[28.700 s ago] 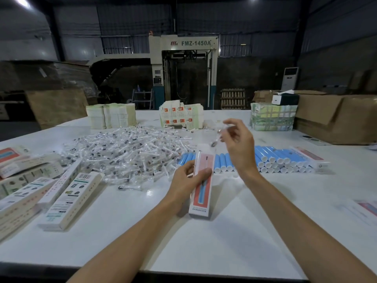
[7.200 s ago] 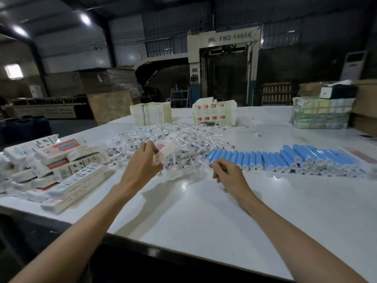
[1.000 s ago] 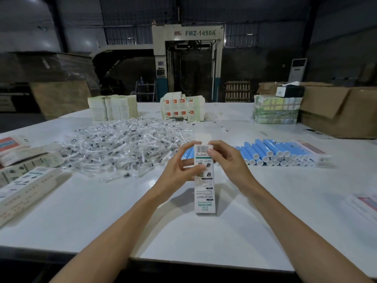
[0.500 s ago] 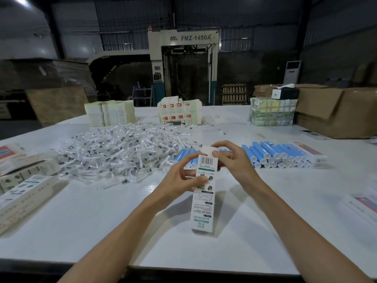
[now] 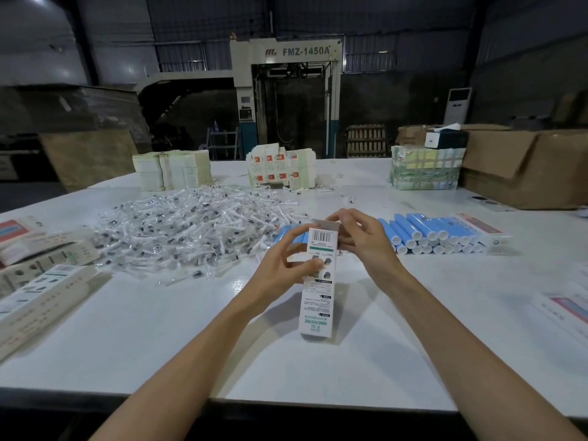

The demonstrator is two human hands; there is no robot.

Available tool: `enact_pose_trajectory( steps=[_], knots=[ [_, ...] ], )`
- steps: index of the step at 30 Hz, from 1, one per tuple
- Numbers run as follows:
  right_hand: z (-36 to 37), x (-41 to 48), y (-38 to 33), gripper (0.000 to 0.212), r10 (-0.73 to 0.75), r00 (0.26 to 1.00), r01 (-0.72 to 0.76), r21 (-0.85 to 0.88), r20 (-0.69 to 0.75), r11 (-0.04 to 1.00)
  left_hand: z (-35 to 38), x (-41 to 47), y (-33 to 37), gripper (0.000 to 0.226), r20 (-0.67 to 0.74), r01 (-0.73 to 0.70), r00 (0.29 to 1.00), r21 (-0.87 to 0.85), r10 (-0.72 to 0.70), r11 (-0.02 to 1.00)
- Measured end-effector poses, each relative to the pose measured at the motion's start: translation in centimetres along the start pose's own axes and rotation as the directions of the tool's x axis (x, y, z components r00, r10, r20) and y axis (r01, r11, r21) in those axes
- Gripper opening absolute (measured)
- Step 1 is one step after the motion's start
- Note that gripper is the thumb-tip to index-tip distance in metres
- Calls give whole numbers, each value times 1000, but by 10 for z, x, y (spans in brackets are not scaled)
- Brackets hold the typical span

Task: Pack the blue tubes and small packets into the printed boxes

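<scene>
My left hand (image 5: 286, 265) grips the printed box (image 5: 318, 300) so my right hand (image 5: 362, 240), pinching its flap (image 5: 324, 225), can close it.

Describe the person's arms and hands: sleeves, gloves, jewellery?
No gloves on the left hand or right hand; no rings, watch or wristbands visible. The left arm and right arm are bare, with no sleeves in frame and no markings.

I have one view: head-worn, wide-angle. It looks forward and down across the table (image 5: 133, 338), near edge close below.
</scene>
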State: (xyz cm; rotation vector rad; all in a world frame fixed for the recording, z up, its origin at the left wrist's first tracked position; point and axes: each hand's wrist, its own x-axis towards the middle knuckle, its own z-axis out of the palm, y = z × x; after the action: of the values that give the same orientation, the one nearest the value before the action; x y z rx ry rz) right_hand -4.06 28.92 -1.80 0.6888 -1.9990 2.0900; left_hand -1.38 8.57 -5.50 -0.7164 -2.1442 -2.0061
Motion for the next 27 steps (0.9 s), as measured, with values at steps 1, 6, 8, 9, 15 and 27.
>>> enact_pose_trajectory(
  steps=[1, 6, 8, 9, 15, 27],
  knots=[
    [2, 1, 1, 31, 14, 1000, -14, 14, -24, 1000, 1, 0, 1, 60, -11, -11, 1000, 8, 11, 1000],
    [7, 6, 0, 21, 52, 997, -49, 59, -52, 997, -2, 1, 4, 70, -28, 6, 1000, -32, -7, 999],
    [6, 6, -1, 19, 53, 998, -51, 62, -41, 997, -3, 2, 4, 76, -30, 20, 999, -39, -22, 999],
    [6, 6, -1, 17, 52, 998, -50, 52, -45, 997, -4, 3, 3, 77, -27, 22, 999, -32, -23, 999],
    [3, 8, -3, 13, 55, 997, -56, -4, -60, 998, -5, 6, -2, 91, 26, 34, 999, -4, -34, 999],
    [-17, 2, -6, 19, 35, 985, -40, 23, 170, 999, -3, 3, 2, 81, 5, 0, 1000, 25, 0, 1000]
  ],
)
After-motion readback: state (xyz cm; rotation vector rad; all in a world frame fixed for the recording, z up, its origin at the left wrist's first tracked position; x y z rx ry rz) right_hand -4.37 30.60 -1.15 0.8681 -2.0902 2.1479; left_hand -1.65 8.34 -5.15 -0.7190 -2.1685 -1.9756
